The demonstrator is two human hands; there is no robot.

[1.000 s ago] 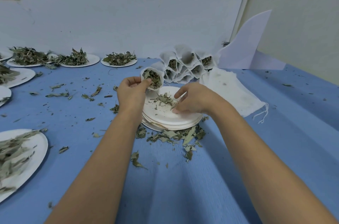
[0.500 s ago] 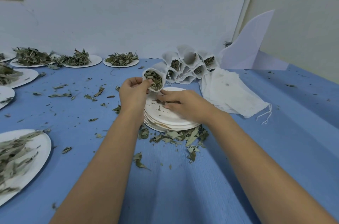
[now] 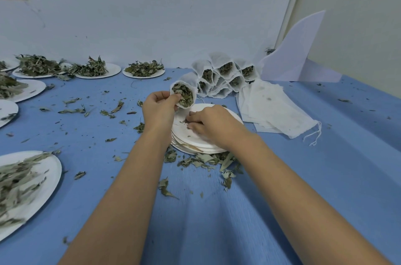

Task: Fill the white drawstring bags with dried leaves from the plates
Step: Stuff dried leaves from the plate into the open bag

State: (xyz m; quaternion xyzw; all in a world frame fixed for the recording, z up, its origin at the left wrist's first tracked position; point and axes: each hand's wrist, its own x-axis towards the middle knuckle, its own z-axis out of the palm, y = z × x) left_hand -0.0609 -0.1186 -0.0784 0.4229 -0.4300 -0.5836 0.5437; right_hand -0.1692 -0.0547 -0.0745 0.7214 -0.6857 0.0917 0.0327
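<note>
My left hand (image 3: pixel 159 110) holds a white drawstring bag (image 3: pixel 184 91) by its rim, mouth tilted toward me and packed with dried leaves. Just below it, my right hand (image 3: pixel 208 122) lies on the top plate of a stack of white plates (image 3: pixel 195 141), fingers curled over a few leaf scraps near the bag's mouth. Several filled bags (image 3: pixel 223 76) lean together behind the stack. Flat empty bags (image 3: pixel 275 110) lie in a pile to the right.
Plates heaped with dried leaves stand at the back left (image 3: pixel 144 69) and along the left edge (image 3: pixel 26 180). Loose leaves (image 3: pixel 206 160) litter the blue tablecloth in front of the stack. A white board (image 3: pixel 297 54) leans in the back right corner.
My right hand has slid left across the top plate, gathering the leaves toward the bag's mouth. The plate now shows only scraps. My left hand keeps the bag in place.
</note>
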